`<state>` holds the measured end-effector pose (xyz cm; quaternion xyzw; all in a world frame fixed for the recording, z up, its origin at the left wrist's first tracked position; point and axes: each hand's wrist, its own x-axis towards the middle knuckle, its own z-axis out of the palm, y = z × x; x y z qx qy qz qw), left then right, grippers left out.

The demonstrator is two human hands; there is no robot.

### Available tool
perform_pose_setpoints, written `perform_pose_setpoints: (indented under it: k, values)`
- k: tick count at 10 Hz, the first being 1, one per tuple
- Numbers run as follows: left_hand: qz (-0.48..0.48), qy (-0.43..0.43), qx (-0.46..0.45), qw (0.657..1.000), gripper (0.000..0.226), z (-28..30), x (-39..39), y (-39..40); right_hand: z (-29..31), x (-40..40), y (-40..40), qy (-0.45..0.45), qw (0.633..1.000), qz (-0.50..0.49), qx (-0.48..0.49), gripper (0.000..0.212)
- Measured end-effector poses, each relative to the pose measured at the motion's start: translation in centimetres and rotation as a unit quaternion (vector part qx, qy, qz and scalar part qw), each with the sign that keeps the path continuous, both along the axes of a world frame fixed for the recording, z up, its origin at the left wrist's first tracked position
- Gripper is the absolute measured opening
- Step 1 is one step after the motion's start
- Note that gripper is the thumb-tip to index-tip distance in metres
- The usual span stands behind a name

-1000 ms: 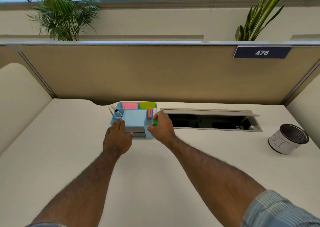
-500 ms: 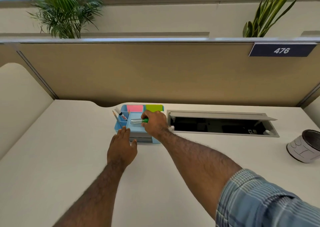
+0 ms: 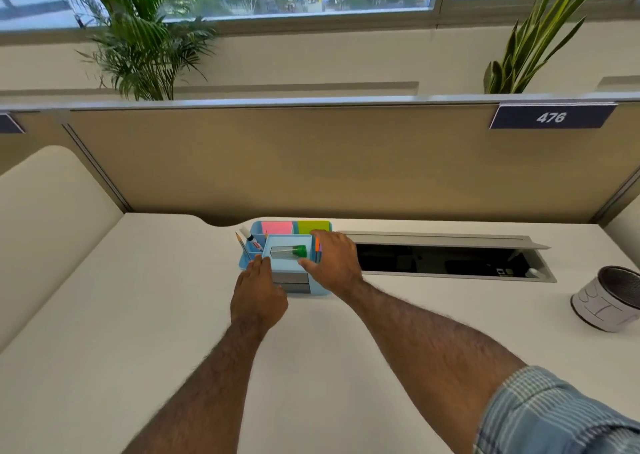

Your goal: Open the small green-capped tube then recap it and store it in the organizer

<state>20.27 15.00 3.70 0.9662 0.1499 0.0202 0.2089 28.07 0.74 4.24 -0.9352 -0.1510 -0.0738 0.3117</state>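
Observation:
The small clear tube with its green cap [image 3: 289,251] lies on its side in the middle top tray of the light-blue organizer [image 3: 313,289], cap pointing right. My right hand [image 3: 334,263] hovers just right of the tube with fingers spread, thumb near the cap, holding nothing. My left hand [image 3: 258,294] rests flat on the desk with its fingertips against the organizer's front left edge. Pink and green sticky notes, a marker, a pencil and coloured pens fill the organizer's other compartments.
An open cable hatch [image 3: 446,259] is sunk in the desk right of the organizer. A white mesh-lined cup [image 3: 609,299] stands at the far right. A tan partition with plate 476 [image 3: 550,117] closes the back; curved side panels flank the desk.
My right hand carried the tube over the organizer, laid it in the middle tray and let go, then drew slightly right. My left hand stayed at the organizer's front.

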Motion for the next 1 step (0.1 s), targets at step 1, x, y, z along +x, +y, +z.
perform_pose_setpoints:
  k: [1]
  values:
    - [-0.013,-0.023,-0.004,1.000,0.069,2.30,-0.21,-2.15,0.65,-1.17,-2.80,-0.003,1.000,-0.012,-0.001,0.051]
